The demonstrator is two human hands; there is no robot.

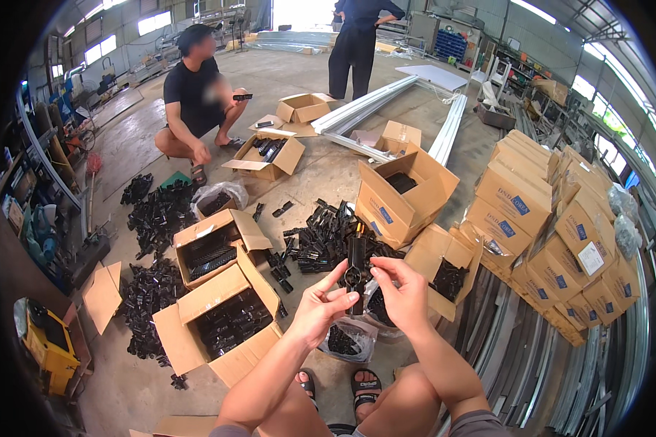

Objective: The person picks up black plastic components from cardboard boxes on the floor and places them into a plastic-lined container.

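Observation:
A long black part (pixel 356 255) with a round opening near its lower end and small orange tips at its top stands upright between my hands. My left hand (pixel 319 309) grips its lower end between thumb and fingers. On the other side, my right hand (pixel 402 288) is closed in a pinch against the part's right edge; anything small within that pinch is too hidden to make out. Just beyond lies a pile of similar black parts (pixel 321 237). Below my hands, a clear plastic bag (pixel 350 342) contains more black pieces.
Open cartons of black parts stand at left (pixel 226 320) and right (pixel 408 197). Loose black parts (pixel 160 218) cover the floor at left. Stacked cartons (pixel 517 189) and metal profiles (pixel 503 349) lie at right. One person (pixel 197 95) squats holding a black part; another (pixel 357 44) stands behind.

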